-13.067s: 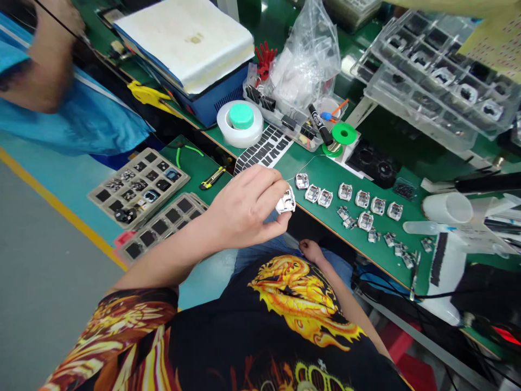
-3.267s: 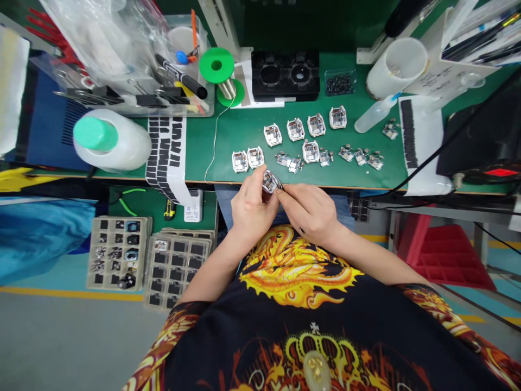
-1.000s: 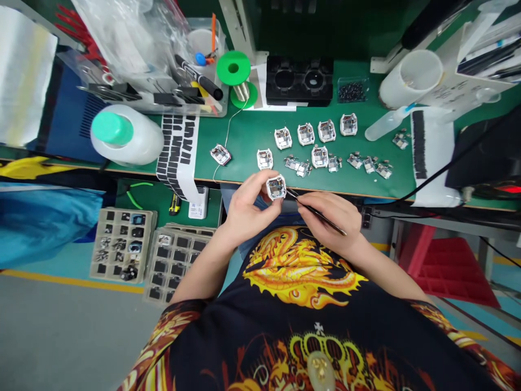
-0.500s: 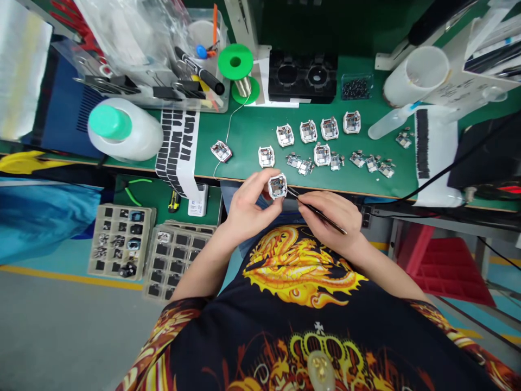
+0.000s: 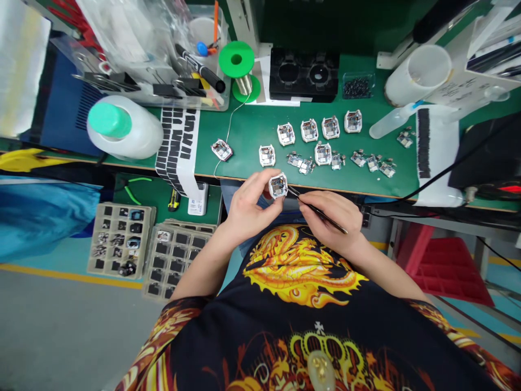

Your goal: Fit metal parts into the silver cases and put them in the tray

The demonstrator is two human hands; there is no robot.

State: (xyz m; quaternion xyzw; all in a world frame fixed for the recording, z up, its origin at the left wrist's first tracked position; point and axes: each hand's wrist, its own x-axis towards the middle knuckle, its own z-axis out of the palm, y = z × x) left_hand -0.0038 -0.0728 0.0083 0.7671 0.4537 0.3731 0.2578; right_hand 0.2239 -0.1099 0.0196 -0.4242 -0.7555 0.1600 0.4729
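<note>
Between the thumb and fingers of my left hand (image 5: 251,206) is a white watch case (image 5: 278,186) with a circuit board showing inside. My right hand (image 5: 336,217) grips dark tweezers (image 5: 325,213) like a pen. Their tips meet or nearly meet the right edge of the held case; exact contact is too small to tell. Beyond my hands, several similar watch cases lie on the green bench, one of them a white case (image 5: 267,156) just above my left hand. Small loose circuit boards (image 5: 301,163) lie among them.
On the bench stand a solder wire spool (image 5: 236,61), a white bottle with a green cap (image 5: 124,129), a black fixture (image 5: 304,75), a small tray of screws (image 5: 358,86) and a white cup (image 5: 417,76). Compartment trays (image 5: 121,239) sit low at left. A black cable (image 5: 439,175) crosses the right side.
Both hands stay almost still, with the watch case and tweezers in the same hold. The whole view has shifted very slightly.
</note>
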